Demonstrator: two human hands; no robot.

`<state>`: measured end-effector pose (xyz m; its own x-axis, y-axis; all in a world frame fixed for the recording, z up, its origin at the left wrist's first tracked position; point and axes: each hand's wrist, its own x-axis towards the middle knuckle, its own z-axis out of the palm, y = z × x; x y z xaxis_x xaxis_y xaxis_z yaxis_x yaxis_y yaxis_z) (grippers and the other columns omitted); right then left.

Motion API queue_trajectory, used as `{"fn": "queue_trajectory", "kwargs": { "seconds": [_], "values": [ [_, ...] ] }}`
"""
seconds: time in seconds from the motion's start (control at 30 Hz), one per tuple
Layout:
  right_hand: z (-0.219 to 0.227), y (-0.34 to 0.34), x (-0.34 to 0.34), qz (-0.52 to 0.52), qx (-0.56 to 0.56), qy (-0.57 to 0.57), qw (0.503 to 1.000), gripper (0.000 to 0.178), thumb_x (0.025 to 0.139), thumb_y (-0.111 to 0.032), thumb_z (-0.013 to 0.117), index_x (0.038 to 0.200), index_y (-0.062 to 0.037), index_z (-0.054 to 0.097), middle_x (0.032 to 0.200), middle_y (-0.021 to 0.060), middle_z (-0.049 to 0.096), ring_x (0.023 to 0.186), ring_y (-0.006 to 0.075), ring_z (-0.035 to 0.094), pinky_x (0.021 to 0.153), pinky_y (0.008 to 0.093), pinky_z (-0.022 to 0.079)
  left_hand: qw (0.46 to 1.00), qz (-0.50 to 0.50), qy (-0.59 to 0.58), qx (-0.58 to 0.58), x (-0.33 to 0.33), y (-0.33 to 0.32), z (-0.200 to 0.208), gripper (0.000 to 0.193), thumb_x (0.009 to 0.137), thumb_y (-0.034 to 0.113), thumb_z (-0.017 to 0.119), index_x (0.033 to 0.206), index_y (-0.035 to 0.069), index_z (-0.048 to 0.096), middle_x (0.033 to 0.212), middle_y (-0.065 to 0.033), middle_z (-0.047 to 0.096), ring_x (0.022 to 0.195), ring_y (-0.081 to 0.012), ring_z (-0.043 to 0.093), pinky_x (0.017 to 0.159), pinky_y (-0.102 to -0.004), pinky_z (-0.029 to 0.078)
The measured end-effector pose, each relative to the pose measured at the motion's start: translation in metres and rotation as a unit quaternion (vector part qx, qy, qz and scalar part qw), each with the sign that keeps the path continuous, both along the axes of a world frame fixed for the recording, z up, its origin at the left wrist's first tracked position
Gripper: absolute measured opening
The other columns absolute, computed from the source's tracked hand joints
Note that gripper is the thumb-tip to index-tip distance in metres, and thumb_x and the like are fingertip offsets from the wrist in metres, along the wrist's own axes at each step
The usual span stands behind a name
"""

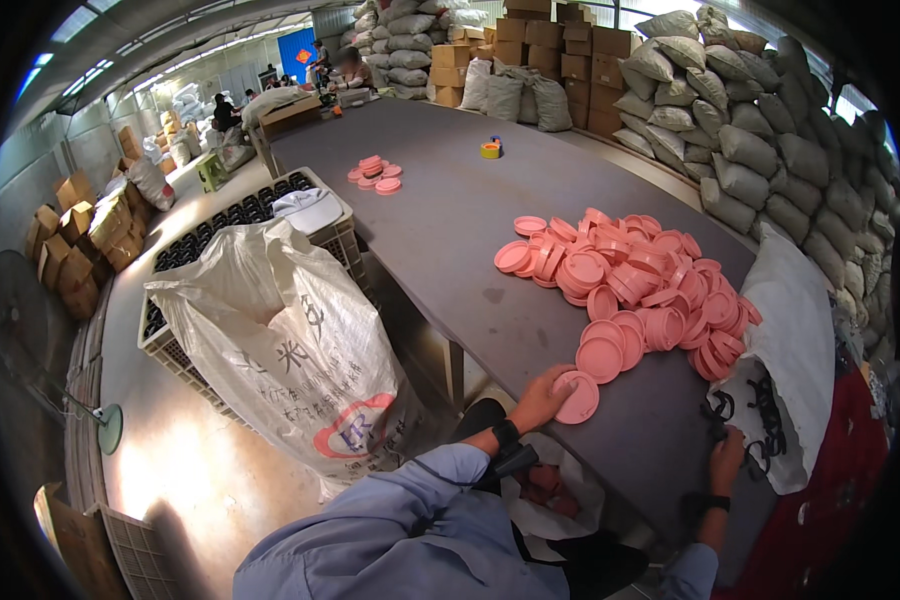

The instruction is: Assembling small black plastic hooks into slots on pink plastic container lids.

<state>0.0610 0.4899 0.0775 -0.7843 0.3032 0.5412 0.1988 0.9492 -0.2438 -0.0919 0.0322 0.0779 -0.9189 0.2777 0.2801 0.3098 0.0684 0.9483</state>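
Note:
My left hand (540,399) is at the table's near edge, its fingers closed on the rim of a round pink plastic lid (577,400). Just beyond that lid, more flat pink lids (600,352) lead into a large loose heap of pink lids (635,265). Over on the right, my right hand (727,462) is closed at a small black curved plastic piece (718,408), which sticks out past the fingertips. Several more black looped pieces (767,415) lie beside it on a white woven sack (795,330).
A smaller group of pink lids (375,174) and a yellow tape roll (491,150) sit farther up the dark table (440,220). At left, a big white sack (290,340) leans by a crate of black parts (345,235). An open bag of reddish pieces (555,490) is below the table edge.

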Motion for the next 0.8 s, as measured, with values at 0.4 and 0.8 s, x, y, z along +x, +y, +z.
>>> {"fn": "queue_trajectory", "kwargs": {
  "seconds": [0.4,0.8],
  "values": [
    [-0.023,0.029,0.031,0.045,-0.638,0.151,0.753,0.030,0.100,0.003,0.054,0.130,0.0036,0.059,0.114,0.0094,0.062,0.102,0.0196,0.062,0.093,0.0328,0.056,0.996,-0.064,-0.059,-0.028,0.020,0.013,0.008,0.037,0.105,0.025,0.057,0.135,0.004,0.066,0.128,-0.0208,0.070,0.118,-0.0333,0.068,0.103,-0.0399,0.051],
    [-0.005,-0.053,0.028,-0.041,-0.698,0.123,0.704,0.028,0.095,0.006,0.053,0.120,0.0017,0.063,0.107,0.0090,0.065,0.097,0.0240,0.069,0.083,0.0340,0.058,0.982,-0.047,-0.182,0.034,0.011,0.006,0.016,0.038,0.096,0.012,0.072,0.129,-0.003,0.062,0.111,-0.0137,0.073,0.099,-0.0172,0.071,0.086,-0.0306,0.058]
  ]
}}
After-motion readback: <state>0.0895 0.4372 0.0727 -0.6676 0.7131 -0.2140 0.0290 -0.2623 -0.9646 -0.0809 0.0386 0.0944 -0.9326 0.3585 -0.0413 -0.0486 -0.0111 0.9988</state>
